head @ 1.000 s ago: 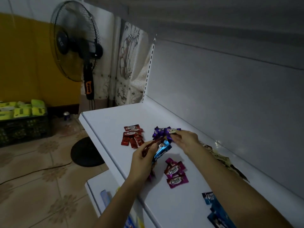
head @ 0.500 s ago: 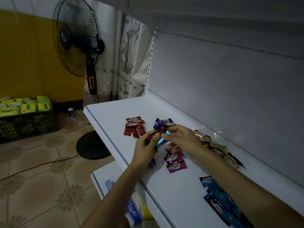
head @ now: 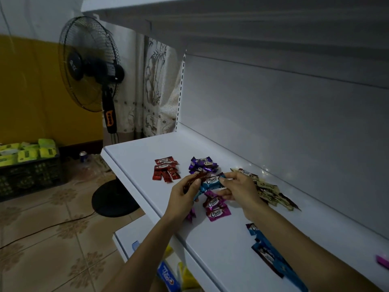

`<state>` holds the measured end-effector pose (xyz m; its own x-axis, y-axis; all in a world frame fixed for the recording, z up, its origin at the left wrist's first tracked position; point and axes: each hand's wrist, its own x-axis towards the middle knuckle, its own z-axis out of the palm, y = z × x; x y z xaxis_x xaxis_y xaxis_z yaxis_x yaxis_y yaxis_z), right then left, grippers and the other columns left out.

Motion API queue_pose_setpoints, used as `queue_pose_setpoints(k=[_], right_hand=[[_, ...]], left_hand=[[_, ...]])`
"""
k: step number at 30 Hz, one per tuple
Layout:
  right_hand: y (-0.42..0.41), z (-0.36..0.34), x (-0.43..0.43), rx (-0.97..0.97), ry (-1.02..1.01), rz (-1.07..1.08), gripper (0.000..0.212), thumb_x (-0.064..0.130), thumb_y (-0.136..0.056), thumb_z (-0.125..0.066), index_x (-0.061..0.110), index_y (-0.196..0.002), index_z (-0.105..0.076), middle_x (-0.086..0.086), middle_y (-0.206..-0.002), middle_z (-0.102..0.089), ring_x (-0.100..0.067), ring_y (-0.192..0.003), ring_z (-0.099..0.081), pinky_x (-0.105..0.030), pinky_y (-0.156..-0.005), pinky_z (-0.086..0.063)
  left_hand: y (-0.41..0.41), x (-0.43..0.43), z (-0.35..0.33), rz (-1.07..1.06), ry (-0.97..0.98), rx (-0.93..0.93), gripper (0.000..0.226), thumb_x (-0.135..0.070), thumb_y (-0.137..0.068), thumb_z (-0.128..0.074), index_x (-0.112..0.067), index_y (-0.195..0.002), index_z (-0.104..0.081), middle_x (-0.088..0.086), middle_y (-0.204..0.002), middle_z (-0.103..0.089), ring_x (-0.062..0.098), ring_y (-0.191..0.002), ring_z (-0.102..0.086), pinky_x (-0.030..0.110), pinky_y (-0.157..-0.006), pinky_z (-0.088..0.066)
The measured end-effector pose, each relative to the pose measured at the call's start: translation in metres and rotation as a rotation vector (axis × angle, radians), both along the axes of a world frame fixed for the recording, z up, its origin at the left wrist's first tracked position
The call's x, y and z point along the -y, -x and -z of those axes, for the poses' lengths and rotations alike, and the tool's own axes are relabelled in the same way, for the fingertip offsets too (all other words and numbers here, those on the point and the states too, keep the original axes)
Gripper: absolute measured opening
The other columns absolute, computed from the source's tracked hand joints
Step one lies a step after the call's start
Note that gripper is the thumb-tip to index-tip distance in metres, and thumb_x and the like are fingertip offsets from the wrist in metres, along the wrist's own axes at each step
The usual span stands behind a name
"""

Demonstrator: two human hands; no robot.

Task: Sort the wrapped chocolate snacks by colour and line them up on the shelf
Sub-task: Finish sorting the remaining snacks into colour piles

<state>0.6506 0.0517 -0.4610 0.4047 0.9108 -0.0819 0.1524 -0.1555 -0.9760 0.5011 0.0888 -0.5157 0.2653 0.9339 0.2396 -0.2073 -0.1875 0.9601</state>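
On the white shelf [head: 221, 245] the wrapped snacks lie in colour groups: red snacks [head: 165, 170] at the far left, purple snacks [head: 202, 164] beside them, cream-and-brown snacks [head: 267, 190] by the back wall, magenta snacks [head: 215, 208] in the middle, blue snacks [head: 267, 251] at the near right. My left hand [head: 183, 196] grips a bunch of mixed snacks, a brown-red one [head: 192, 179] sticking up. My right hand [head: 237, 190] pinches the right end of a blue snack [head: 210, 183] that still touches the left hand.
A standing fan [head: 92, 66] is left of the shelf on the tiled floor. A dark crate with green packs [head: 27, 163] sits at far left. A lower shelf holds toothpaste boxes [head: 168, 277]. An upper shelf [head: 231, 20] overhangs. A pink item [head: 382, 261] shows at the right edge.
My right hand came back from the purple group to the bunch in my left hand and now pinches the blue snack. The camera view shifted right and downward along the shelf.
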Motion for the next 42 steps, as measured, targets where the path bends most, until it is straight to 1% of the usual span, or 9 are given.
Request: queue_pose_setpoints(k=[6, 10, 14, 19, 24, 28, 34, 37, 42], right_hand=[[-0.009, -0.006, 0.023, 0.044, -0.165, 0.104, 0.008, 0.015, -0.091, -0.06, 0.011, -0.098, -0.057, -0.002, -0.083, -0.067, -0.006, -0.05, -0.062, -0.018, -0.046, -0.049], [-0.023, -0.006, 0.048, 0.071, -0.257, 0.232, 0.003, 0.015, -0.092, -0.059, 0.016, -0.091, -0.056, -0.005, -0.086, -0.066, -0.003, -0.053, -0.062, -0.017, -0.045, -0.047], [-0.049, -0.008, 0.087, 0.17, -0.278, 0.27, 0.002, 0.013, -0.091, -0.059, 0.015, -0.09, -0.058, -0.003, -0.082, -0.067, -0.002, -0.049, -0.059, -0.018, -0.047, -0.047], [-0.081, -0.003, 0.141, 0.175, -0.255, 0.285, 0.008, 0.007, -0.088, -0.063, 0.014, -0.084, -0.062, 0.001, -0.074, -0.065, -0.003, -0.043, -0.055, -0.015, -0.042, -0.043], [-0.111, 0.01, 0.184, 0.17, -0.158, 0.298, 0.005, 0.012, -0.086, -0.067, 0.014, -0.086, -0.063, -0.003, -0.075, -0.066, -0.006, -0.043, -0.051, -0.016, -0.041, -0.04], [-0.132, 0.026, 0.204, 0.203, -0.102, 0.357, 0.011, 0.014, -0.084, -0.069, 0.011, -0.092, -0.061, -0.007, -0.081, -0.068, -0.01, -0.051, -0.055, -0.013, -0.04, -0.039], [-0.143, 0.045, 0.195, 0.239, -0.024, 0.36, 0.009, 0.015, -0.087, -0.066, 0.013, -0.095, -0.063, -0.009, -0.099, -0.066, -0.015, -0.067, -0.06, -0.016, -0.044, -0.043], [-0.14, 0.048, 0.193, 0.395, -0.059, 0.407, 0.011, 0.016, -0.093, -0.058, 0.016, -0.102, -0.063, -0.001, -0.106, -0.061, -0.022, -0.089, -0.062, -0.024, -0.061, -0.052], [-0.116, 0.039, 0.219, 0.561, -0.163, 0.045, 0.01, 0.028, -0.089, -0.062, 0.026, -0.096, -0.068, 0.014, -0.093, -0.064, -0.003, -0.085, -0.061, -0.018, -0.068, -0.051]], left_hand=[[-0.027, 0.027, -0.023, 0.092, 0.032, 0.141, 0.024, -0.036, -0.09, -0.053, -0.031, -0.11, -0.066, -0.004, -0.107, -0.071, 0.012, -0.102, -0.066, 0.028, -0.084, -0.056], [-0.053, 0.055, -0.03, 0.105, 0.036, 0.141, 0.022, -0.037, -0.091, -0.054, -0.031, -0.109, -0.065, -0.01, -0.096, -0.071, 0.006, -0.089, -0.066, 0.021, -0.071, -0.055], [-0.078, 0.085, -0.029, 0.111, 0.04, 0.068, 0.016, -0.023, -0.095, -0.058, -0.034, -0.104, -0.065, -0.013, -0.086, -0.071, -0.004, -0.07, -0.062, 0.012, -0.056, -0.046], [-0.096, 0.114, -0.024, 0.148, -0.108, -0.082, 0.026, -0.005, -0.094, -0.054, -0.021, -0.108, -0.068, -0.005, -0.105, -0.072, 0.011, -0.097, -0.066, 0.029, -0.083, -0.054], [-0.107, 0.134, -0.017, 0.134, -0.12, -0.261, 0.025, -0.009, -0.094, -0.055, -0.02, -0.111, -0.069, -0.004, -0.104, -0.071, 0.011, -0.097, -0.066, 0.032, -0.083, -0.056], [-0.113, 0.14, -0.014, 0.155, -0.157, -0.417, 0.026, -0.008, -0.093, -0.054, -0.019, -0.111, -0.069, -0.005, -0.096, -0.068, 0.015, -0.092, -0.066, 0.035, -0.079, -0.057], [-0.128, 0.143, -0.017, 0.19, -0.023, -0.357, 0.016, -0.013, -0.095, -0.055, -0.024, -0.094, -0.068, 0.002, -0.089, -0.071, 0.019, -0.084, -0.067, 0.036, -0.07, -0.056], [-0.129, 0.14, -0.017, 0.168, 0.004, -0.346, 0.024, -0.015, -0.095, -0.056, -0.034, -0.083, -0.064, 0.0, -0.086, -0.07, 0.023, -0.084, -0.068, 0.039, -0.072, -0.058], [-0.128, 0.135, -0.018, 0.136, -0.018, -0.294, 0.021, -0.016, -0.094, -0.057, -0.032, -0.083, -0.065, 0.001, -0.088, -0.071, 0.023, -0.087, -0.067, 0.04, -0.075, -0.056]])
